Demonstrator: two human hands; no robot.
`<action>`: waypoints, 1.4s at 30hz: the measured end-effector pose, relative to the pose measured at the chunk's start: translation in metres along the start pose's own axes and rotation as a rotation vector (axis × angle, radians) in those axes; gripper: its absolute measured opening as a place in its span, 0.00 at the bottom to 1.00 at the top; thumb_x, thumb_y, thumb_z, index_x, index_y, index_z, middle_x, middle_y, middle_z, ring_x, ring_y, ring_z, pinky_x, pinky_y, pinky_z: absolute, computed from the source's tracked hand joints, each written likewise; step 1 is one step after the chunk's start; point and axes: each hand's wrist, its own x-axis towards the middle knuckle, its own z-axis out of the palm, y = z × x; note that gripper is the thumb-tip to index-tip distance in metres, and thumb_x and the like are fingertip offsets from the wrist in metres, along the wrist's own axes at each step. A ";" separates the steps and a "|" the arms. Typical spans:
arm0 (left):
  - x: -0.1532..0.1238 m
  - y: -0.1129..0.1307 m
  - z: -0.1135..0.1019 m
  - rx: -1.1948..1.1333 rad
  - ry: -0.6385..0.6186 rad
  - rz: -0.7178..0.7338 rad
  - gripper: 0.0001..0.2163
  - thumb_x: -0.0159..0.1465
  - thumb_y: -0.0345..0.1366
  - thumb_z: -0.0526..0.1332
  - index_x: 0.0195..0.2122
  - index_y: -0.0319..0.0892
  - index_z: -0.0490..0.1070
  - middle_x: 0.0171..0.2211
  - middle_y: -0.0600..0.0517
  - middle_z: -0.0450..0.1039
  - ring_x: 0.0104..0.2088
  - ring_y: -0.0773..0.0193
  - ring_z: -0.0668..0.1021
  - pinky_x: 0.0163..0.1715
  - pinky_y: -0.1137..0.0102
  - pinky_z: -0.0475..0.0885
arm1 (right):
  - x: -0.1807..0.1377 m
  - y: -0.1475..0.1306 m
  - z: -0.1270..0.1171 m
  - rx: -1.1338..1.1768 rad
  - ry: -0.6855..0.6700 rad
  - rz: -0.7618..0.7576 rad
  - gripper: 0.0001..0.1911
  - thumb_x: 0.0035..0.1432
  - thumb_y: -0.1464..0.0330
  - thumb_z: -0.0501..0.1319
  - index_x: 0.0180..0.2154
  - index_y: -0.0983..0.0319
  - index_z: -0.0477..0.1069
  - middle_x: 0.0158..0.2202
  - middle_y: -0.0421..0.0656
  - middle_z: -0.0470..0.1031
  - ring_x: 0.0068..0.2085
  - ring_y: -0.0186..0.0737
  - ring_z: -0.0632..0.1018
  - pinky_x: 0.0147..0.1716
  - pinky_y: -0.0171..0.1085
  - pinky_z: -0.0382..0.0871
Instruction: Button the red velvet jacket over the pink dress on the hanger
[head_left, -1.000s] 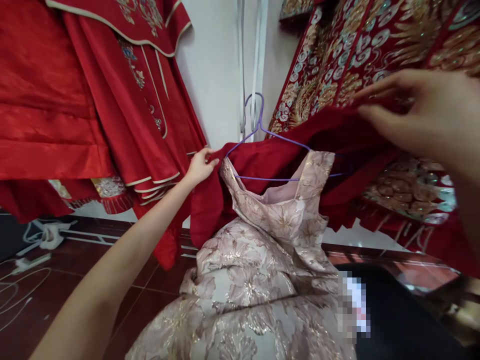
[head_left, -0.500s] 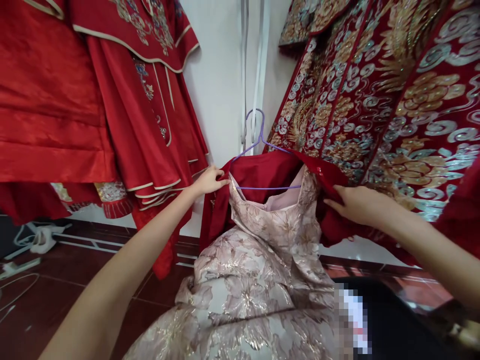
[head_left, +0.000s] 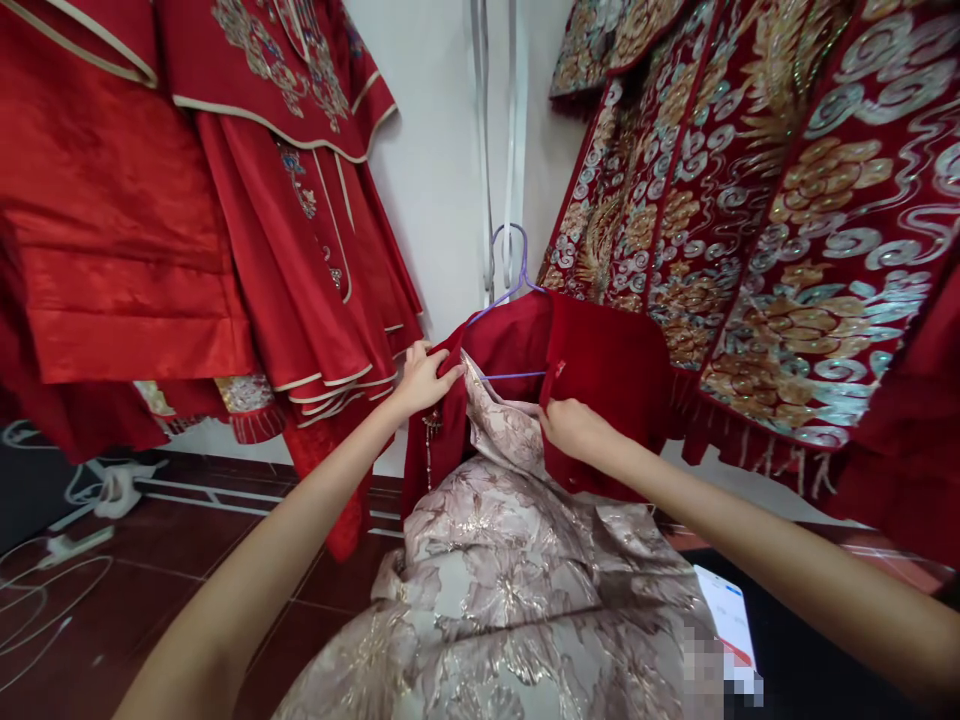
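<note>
A red jacket (head_left: 611,375) hangs on a purple hanger (head_left: 523,262) over a pale pink dress with a shiny flower pattern (head_left: 495,560). My left hand (head_left: 427,380) pinches the jacket's left front edge near the shoulder, beside the dress strap. Below it a beaded tassel hangs on the red cloth. My right hand (head_left: 574,428) is closed on the jacket's right front edge, which lies across the right part of the dress bodice. The right dress strap is hidden under the red cloth.
Red garments with cream piping (head_left: 300,230) hang at left. A heavily embroidered red and gold garment (head_left: 780,300) hangs at right. White straps (head_left: 514,130) run down the wall. A phone (head_left: 727,615) lies on a black surface at lower right; cables (head_left: 45,600) trail on the floor.
My right hand has moved inward to the left, drawing the jacket's right front over the dress bodice and strap. My left hand stays at the left edge.
</note>
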 end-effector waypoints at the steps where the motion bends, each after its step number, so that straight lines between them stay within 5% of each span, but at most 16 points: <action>1: 0.000 0.004 -0.001 0.017 0.057 -0.018 0.14 0.61 0.48 0.56 0.35 0.42 0.70 0.48 0.44 0.60 0.51 0.50 0.65 0.53 0.57 0.61 | 0.000 0.011 -0.002 0.046 0.057 0.014 0.18 0.63 0.68 0.48 0.47 0.73 0.66 0.39 0.60 0.75 0.41 0.54 0.79 0.40 0.44 0.71; 7: 0.015 0.054 -0.007 -0.313 0.173 -0.064 0.12 0.67 0.44 0.49 0.40 0.43 0.65 0.33 0.50 0.69 0.37 0.59 0.74 0.42 0.65 0.67 | 0.001 0.054 -0.025 0.454 0.534 -0.237 0.39 0.48 0.76 0.55 0.62 0.63 0.46 0.54 0.55 0.61 0.41 0.40 0.74 0.40 0.40 0.72; 11: 0.025 0.100 0.019 -0.525 0.225 0.032 0.05 0.64 0.38 0.55 0.38 0.44 0.62 0.31 0.54 0.69 0.32 0.66 0.74 0.36 0.72 0.68 | 0.005 0.046 -0.028 0.637 0.506 -0.302 0.23 0.46 0.74 0.57 0.48 0.60 0.64 0.45 0.46 0.66 0.39 0.38 0.73 0.38 0.38 0.73; 13: 0.024 0.112 0.040 -0.612 0.118 0.091 0.12 0.56 0.29 0.62 0.39 0.43 0.61 0.32 0.54 0.69 0.32 0.68 0.74 0.34 0.74 0.69 | 0.008 0.041 -0.022 0.796 0.496 -0.281 0.20 0.46 0.72 0.59 0.44 0.61 0.64 0.44 0.45 0.67 0.40 0.38 0.73 0.36 0.36 0.74; 18: 0.011 0.103 0.072 -0.725 0.037 0.030 0.15 0.55 0.24 0.61 0.43 0.42 0.65 0.35 0.51 0.73 0.33 0.68 0.76 0.34 0.73 0.72 | 0.015 0.045 -0.010 1.068 0.481 -0.296 0.16 0.52 0.68 0.60 0.44 0.61 0.65 0.43 0.45 0.71 0.42 0.37 0.75 0.40 0.38 0.76; 24: -0.005 0.105 0.062 -0.893 0.138 -0.089 0.14 0.54 0.29 0.65 0.40 0.42 0.66 0.32 0.51 0.77 0.33 0.66 0.80 0.38 0.70 0.75 | 0.006 0.046 -0.021 0.877 0.543 -0.330 0.12 0.58 0.64 0.59 0.43 0.60 0.72 0.43 0.46 0.73 0.40 0.37 0.77 0.38 0.38 0.78; 31: -0.010 0.108 0.053 -0.963 0.092 -0.102 0.06 0.51 0.28 0.66 0.30 0.40 0.70 0.31 0.50 0.78 0.33 0.66 0.80 0.37 0.71 0.76 | 0.002 0.037 -0.028 0.869 0.597 -0.326 0.10 0.58 0.65 0.58 0.40 0.61 0.73 0.41 0.45 0.74 0.39 0.38 0.78 0.36 0.36 0.79; 42: 0.006 0.107 0.031 -0.656 -0.064 0.075 0.05 0.51 0.27 0.63 0.30 0.40 0.72 0.28 0.51 0.77 0.28 0.67 0.78 0.33 0.73 0.74 | 0.006 0.030 -0.034 0.719 0.672 -0.306 0.10 0.59 0.66 0.57 0.40 0.59 0.75 0.40 0.44 0.75 0.38 0.39 0.78 0.37 0.38 0.77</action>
